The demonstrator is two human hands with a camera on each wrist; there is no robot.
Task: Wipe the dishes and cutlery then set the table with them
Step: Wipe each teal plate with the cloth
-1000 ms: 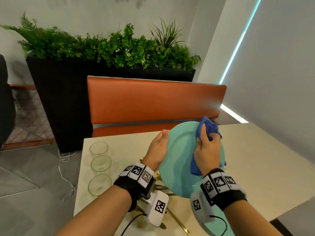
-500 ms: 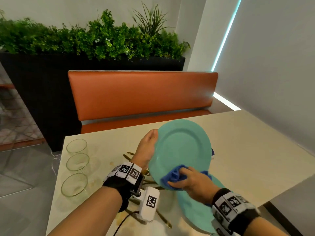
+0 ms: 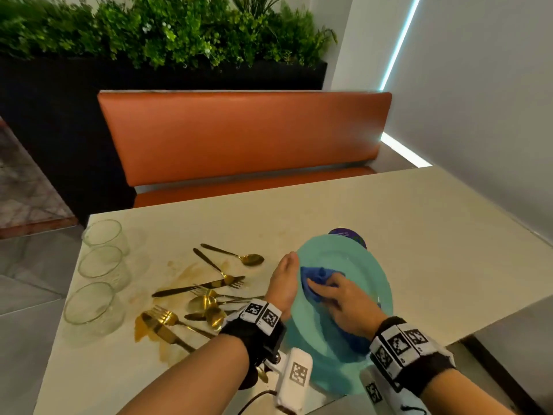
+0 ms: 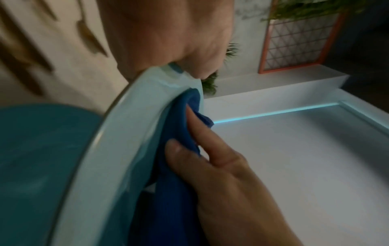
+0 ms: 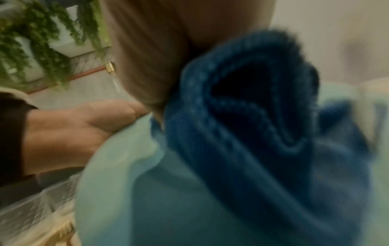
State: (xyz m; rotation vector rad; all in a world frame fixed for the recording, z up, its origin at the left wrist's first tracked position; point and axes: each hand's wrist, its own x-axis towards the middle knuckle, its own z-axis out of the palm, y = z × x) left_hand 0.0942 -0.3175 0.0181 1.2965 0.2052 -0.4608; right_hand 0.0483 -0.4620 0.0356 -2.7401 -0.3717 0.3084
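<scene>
Your left hand (image 3: 284,283) grips the tilted teal plate (image 3: 353,265) above the table (image 3: 419,223) while your right hand (image 3: 344,304) presses the blue cloth (image 3: 314,277) on it. Gold cutlery (image 3: 203,295) and three glasses (image 3: 101,265) lie unwiped at the left, nothing set, so you're early.

text: none legible | wristbands (image 3: 260,314): coded square markers only

Head view bright, evenly lit; cyan light strip (image 3: 398,49) glowed at 1 o'clock, floor-level glare below it. Straight edges bowed toward frame borders. Left wrist view dim, cutlery (image 4: 88,36) at 10 o'clock motion-smeared. Right wrist view dim, noisy, wholly blurred; blue cloth (image 5: 252,124) soft-edged.
</scene>
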